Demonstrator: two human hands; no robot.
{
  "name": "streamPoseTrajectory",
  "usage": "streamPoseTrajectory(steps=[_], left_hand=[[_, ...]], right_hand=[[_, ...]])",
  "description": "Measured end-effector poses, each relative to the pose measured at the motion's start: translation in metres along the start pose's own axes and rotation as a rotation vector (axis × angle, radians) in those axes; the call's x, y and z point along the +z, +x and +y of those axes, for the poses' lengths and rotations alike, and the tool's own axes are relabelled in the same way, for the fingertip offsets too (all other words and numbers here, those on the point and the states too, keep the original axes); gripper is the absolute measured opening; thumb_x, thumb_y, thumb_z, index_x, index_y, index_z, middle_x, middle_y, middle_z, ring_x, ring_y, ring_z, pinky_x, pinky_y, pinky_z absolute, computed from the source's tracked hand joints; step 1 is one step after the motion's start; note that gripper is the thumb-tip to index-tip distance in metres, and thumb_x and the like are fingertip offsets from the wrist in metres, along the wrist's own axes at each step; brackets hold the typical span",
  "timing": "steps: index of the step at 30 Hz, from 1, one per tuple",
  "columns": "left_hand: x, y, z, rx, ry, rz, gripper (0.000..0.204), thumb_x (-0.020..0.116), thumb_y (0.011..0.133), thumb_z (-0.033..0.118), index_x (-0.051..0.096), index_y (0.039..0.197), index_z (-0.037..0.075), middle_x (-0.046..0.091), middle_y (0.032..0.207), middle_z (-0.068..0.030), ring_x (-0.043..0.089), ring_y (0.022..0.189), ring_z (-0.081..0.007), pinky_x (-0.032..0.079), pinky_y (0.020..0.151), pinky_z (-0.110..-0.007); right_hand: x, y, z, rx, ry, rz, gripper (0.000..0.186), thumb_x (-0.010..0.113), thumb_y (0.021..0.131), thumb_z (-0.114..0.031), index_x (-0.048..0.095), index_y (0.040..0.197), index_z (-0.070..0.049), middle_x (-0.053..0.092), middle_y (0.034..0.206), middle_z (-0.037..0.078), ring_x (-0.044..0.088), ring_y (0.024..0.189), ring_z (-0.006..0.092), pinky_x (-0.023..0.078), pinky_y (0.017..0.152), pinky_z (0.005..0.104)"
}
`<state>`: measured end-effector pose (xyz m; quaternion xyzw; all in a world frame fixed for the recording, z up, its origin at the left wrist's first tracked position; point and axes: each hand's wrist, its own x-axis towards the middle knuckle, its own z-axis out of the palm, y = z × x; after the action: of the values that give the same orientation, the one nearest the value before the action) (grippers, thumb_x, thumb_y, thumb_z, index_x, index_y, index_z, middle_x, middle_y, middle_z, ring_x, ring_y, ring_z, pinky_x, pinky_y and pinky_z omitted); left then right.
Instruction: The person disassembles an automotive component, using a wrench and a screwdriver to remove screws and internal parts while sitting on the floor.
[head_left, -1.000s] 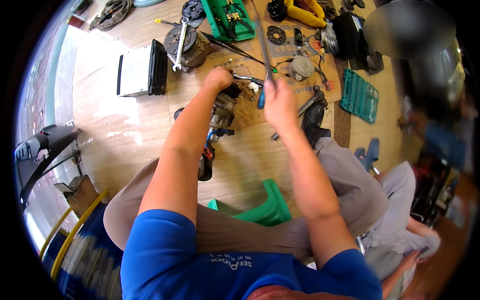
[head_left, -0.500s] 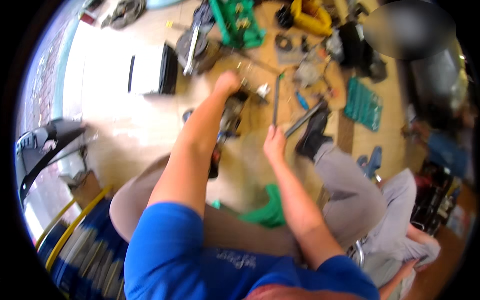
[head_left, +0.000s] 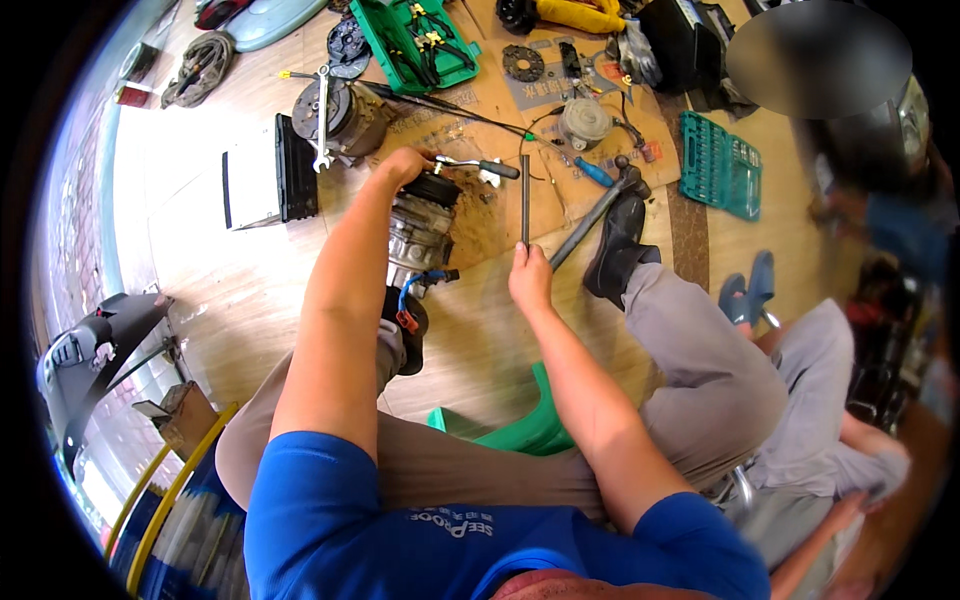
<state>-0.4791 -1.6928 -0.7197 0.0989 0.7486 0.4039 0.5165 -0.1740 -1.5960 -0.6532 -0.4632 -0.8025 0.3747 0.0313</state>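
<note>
Green plastic of a low stool (head_left: 520,425) showed between your legs, nearest to you, on the wooden floor (head_left: 220,290). Beyond it your right hand (head_left: 530,280) was closed around the lower end of a thin dark metal rod (head_left: 524,195), which stood pointing away from you over the brown cardboard sheet (head_left: 490,215). Your left hand (head_left: 403,165) reached farther, its fingers curled down on the top of the grey metal compressor (head_left: 418,225) that stood upright just past your left shoe; a chrome ratchet handle (head_left: 478,166) lay just beside that hand. Your two hands were apart, with the compressor to the left of the rod. Farther off lay a second compressor (head_left: 340,112) with a spanner on it, a black and white box (head_left: 262,180), an open green tool case (head_left: 415,40) and a teal socket tray (head_left: 720,165).
</note>
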Motion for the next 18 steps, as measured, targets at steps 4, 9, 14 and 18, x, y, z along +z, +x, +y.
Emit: streamPoseTrajectory(steps=[4, 9, 14, 18], left_hand=[[-0.011, 0.000, -0.009, -0.067, -0.072, -0.044, 0.037, 0.075, 0.081, 0.018, 0.071, 0.116, 0.006, 0.070, 0.101, -0.0063, 0.059, 0.087, -0.0187, 0.046, 0.081, -0.032], [-0.008, -0.006, -0.001, 0.006, 0.004, -0.026, 0.044, 0.076, 0.080, 0.022, 0.069, 0.120, 0.006, 0.070, 0.106, -0.0083, 0.061, 0.092, -0.0184, 0.046, 0.081, -0.032], [0.001, -0.014, 0.010, -0.013, -0.047, -0.051, 0.042, 0.072, 0.082, 0.018, 0.068, 0.122, 0.005, 0.070, 0.109, -0.0102, 0.061, 0.095, -0.0181, 0.047, 0.082, -0.032], [-0.004, -0.018, 0.009, 0.030, -0.047, -0.018, 0.042, 0.068, 0.084, 0.013, 0.066, 0.125, 0.004, 0.070, 0.107, -0.0103, 0.062, 0.094, -0.0182, 0.047, 0.083, -0.030]], right_hand=[[0.004, 0.005, -0.013, -0.001, 0.023, -0.021, 0.036, 0.049, 0.099, -0.032, 0.057, 0.090, 0.002, 0.064, 0.082, 0.030, 0.061, 0.081, 0.0489, 0.048, 0.073, 0.0541], [0.004, 0.019, -0.005, 0.073, -0.041, 0.059, 0.033, 0.050, 0.098, -0.030, 0.058, 0.094, 0.001, 0.066, 0.085, 0.028, 0.062, 0.083, 0.0478, 0.048, 0.076, 0.0541], [-0.003, 0.057, 0.027, 0.196, -0.247, 0.037, 0.028, 0.054, 0.095, -0.025, 0.059, 0.101, 0.003, 0.064, 0.102, 0.028, 0.062, 0.098, 0.0431, 0.048, 0.086, 0.0494], [-0.004, 0.082, 0.025, 0.081, -0.311, 0.097, 0.031, 0.059, 0.092, -0.023, 0.062, 0.108, 0.003, 0.063, 0.109, 0.026, 0.057, 0.107, 0.0415, 0.046, 0.092, 0.0471]])
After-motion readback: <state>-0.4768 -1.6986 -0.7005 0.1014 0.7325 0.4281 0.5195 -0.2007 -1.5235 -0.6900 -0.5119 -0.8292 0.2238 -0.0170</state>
